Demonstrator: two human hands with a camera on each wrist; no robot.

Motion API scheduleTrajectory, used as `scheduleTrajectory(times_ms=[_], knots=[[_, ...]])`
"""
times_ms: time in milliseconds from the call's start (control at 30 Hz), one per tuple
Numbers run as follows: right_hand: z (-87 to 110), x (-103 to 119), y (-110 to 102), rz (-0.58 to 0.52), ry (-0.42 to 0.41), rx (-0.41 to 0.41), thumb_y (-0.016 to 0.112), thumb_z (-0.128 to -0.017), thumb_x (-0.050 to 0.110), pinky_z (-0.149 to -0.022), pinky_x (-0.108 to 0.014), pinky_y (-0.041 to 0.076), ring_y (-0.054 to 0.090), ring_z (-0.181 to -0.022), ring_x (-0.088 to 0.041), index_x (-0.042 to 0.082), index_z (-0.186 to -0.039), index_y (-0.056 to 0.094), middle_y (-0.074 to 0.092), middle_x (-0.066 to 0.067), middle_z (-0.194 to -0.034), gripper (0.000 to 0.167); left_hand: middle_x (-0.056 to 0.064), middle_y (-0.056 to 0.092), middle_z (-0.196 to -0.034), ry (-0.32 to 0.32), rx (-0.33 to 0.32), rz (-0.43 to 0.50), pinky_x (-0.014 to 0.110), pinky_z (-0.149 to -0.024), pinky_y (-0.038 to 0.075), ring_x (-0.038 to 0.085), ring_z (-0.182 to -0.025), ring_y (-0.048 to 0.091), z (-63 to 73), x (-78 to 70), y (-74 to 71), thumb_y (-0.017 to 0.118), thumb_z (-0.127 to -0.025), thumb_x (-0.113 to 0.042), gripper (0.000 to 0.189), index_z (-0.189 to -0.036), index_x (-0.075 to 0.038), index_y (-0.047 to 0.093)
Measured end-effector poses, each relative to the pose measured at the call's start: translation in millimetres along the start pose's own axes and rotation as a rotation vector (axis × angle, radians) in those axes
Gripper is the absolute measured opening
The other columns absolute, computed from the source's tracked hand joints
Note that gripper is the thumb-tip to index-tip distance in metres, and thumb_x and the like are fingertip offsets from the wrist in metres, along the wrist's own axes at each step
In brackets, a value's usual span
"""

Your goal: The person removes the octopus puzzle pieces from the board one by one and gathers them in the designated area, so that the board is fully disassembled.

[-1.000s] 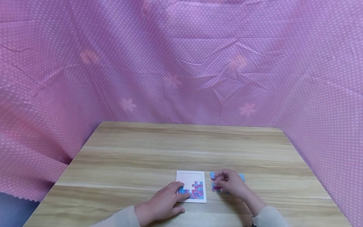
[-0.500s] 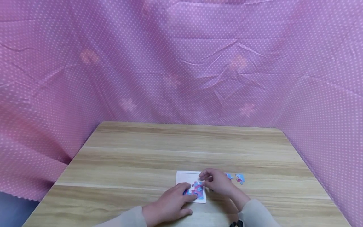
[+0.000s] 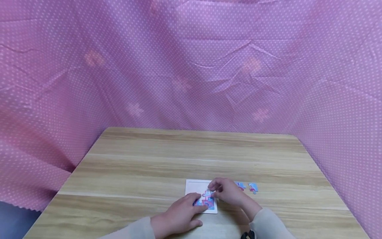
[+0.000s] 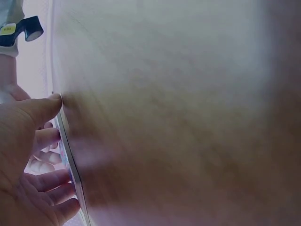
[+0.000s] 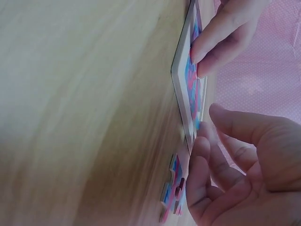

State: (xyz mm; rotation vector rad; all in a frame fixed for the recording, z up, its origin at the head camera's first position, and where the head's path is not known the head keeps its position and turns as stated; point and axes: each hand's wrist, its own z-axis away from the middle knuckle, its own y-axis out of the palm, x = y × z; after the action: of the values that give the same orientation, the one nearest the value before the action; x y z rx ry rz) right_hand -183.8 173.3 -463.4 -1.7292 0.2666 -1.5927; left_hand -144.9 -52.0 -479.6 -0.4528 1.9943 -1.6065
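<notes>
A white puzzle tray (image 3: pixel 195 186) lies on the table, with joined blue and pink pieces (image 3: pixel 210 204) in its near right part. My left hand (image 3: pixel 182 212) rests on the tray, its fingers laid over the pieces and hiding some. My right hand (image 3: pixel 228 191) is at the tray's right edge, fingers bent, and pinches a small pale-blue puzzle piece (image 5: pixel 198 125) just above the tray; the fingers cover most of it. In the left wrist view, the left thumb (image 4: pixel 47 108) lies near the tray's edge.
To the right of the tray lie several loose puzzle pieces (image 3: pixel 253 187), partly behind the right hand. The wooden table (image 3: pixel 167 156) reaches back to a pink dotted cloth (image 3: pixel 191 83), which also hangs along both sides.
My right hand has moved left from the loose pieces to the tray's edge. My left hand has shifted slightly right over the tray. Both have barely moved in the last half second.
</notes>
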Motion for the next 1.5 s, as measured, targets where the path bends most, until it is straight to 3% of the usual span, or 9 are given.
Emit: scheduleTrajectory(times_ms=[233, 467, 633, 800, 1033, 1267, 1500], knots=[[-1.5, 1, 0, -0.016, 0.005, 0.001, 0.071, -0.079, 0.0, -0.074, -0.032, 0.049, 0.057, -0.081, -0.014, 0.011, -0.095, 0.067, 0.062, 0.006, -0.084, 0.02, 0.015, 0.051, -0.129, 0.002, -0.002, -0.003, 0.038, -0.095, 0.045, 0.026, -0.119, 0.049, -1.2, -0.5, -0.2, 0.069, -0.085, -0.042, 0.047, -0.129, -0.026, 0.062], [-1.0, 0, 1, -0.014, -0.005, -0.006, 0.072, -0.079, 0.001, -0.067, -0.028, 0.048, 0.056, -0.075, -0.013, 0.01, -0.091, 0.07, 0.064, 0.006, -0.08, 0.015, 0.015, 0.051, -0.129, 0.008, -0.016, -0.025, 0.037, -0.095, 0.045, 0.025, -0.119, 0.049, -1.8, -0.9, 1.4, 0.069, -0.084, -0.042, 0.048, -0.129, -0.026, 0.062], [0.9, -5, -2, -0.12, -0.014, 0.017, 0.069, -0.082, 0.0, -0.061, -0.025, 0.05, 0.059, -0.074, -0.015, 0.005, -0.094, 0.07, 0.065, 0.002, -0.081, 0.013, 0.014, 0.05, -0.13, -0.003, 0.022, 0.001, 0.037, -0.095, 0.045, 0.025, -0.12, 0.048, -2.3, -0.5, -0.8, 0.067, -0.086, -0.043, 0.048, -0.131, -0.028, 0.06], [6.6, -13, -14, -0.195, 0.003, 0.042, 0.067, -0.084, 0.002, -0.062, -0.027, 0.052, 0.06, -0.074, -0.017, 0.003, -0.098, 0.068, 0.065, -0.001, -0.084, 0.014, 0.015, 0.05, -0.13, -0.01, 0.021, 0.001, 0.038, -0.095, 0.045, 0.026, -0.12, 0.048, -2.9, -1.1, -1.6, 0.067, -0.086, -0.043, 0.048, -0.131, -0.028, 0.06], [18.3, -24, -34, -0.163, 0.042, 0.036, 0.068, -0.085, 0.006, -0.066, -0.028, 0.052, 0.06, -0.078, -0.017, 0.004, -0.099, 0.068, 0.065, -0.001, -0.086, 0.013, 0.016, 0.051, -0.13, -0.019, 0.001, -0.009, 0.038, -0.096, 0.044, 0.027, -0.12, 0.048, -3.1, -1.5, -1.6, 0.068, -0.085, -0.042, 0.047, -0.129, -0.027, 0.062], [33.7, -38, -54, -0.137, 0.038, 0.02, 0.069, -0.084, 0.004, -0.065, -0.026, 0.051, 0.059, -0.078, -0.019, 0.002, -0.098, 0.068, 0.065, -0.002, -0.086, 0.014, 0.014, 0.049, -0.134, -0.055, 0.053, 0.029, 0.039, -0.098, 0.043, 0.026, -0.123, 0.045, -3.7, -1.9, -3.6, 0.066, -0.087, -0.043, 0.046, -0.131, -0.029, 0.06], [48.2, -55, -72, -0.128, 0.036, 0.041, 0.067, -0.084, 0.003, -0.065, -0.027, 0.052, 0.06, -0.078, -0.021, 0.001, -0.099, 0.068, 0.065, -0.005, -0.087, 0.015, 0.013, 0.048, -0.135, -0.069, 0.064, 0.037, 0.04, -0.098, 0.042, 0.026, -0.124, 0.045, -4.4, -2.7, -4.6, 0.066, -0.087, -0.043, 0.047, -0.131, -0.029, 0.059]])
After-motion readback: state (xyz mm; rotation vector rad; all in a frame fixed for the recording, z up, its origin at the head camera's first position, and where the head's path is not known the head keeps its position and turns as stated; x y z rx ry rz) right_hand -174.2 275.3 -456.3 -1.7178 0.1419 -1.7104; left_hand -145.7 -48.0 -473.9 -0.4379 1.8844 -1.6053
